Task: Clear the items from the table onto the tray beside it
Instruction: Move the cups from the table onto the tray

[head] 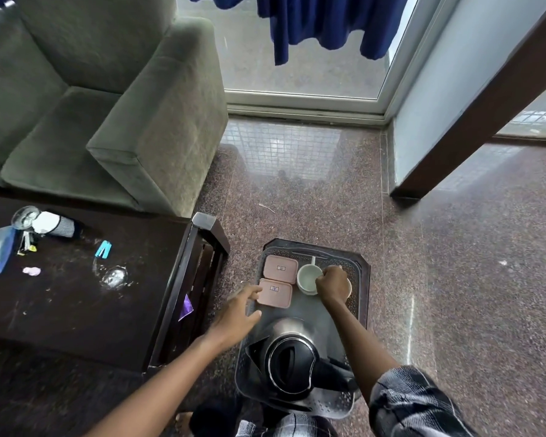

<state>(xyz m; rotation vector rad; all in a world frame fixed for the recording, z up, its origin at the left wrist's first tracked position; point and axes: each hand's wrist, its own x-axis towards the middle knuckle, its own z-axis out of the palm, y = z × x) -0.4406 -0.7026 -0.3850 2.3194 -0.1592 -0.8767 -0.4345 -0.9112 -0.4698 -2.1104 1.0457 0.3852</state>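
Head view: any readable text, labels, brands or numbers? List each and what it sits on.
Far pink lidded box: small framed label, characters too small to read.
Near pink lidded box: same kind of label, also too blurred to read.
Kettle, white cup, tray, items on the dark table: no readable text or brand.

Tray [362, 279] holds two pink boxes [280, 269], cups [309, 278], kettle [292, 367].
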